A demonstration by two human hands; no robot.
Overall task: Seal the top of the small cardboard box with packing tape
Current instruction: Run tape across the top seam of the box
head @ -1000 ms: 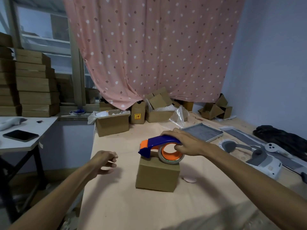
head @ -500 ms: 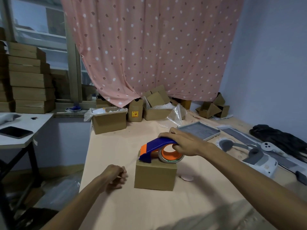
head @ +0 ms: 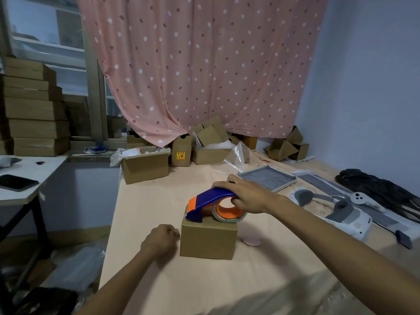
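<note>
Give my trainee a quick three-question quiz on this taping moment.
1. True or false: the tape dispenser rests on top of the small cardboard box.
2. Which hand holds the dispenser? A) left B) right C) both
3. Fill in: the left hand sits at the box's ____ side, fingers curled.

Key: 1 true. 2 B, the right hand has its grip over the blue handle and roll. 3 left; whether it touches the box is unclear.
</note>
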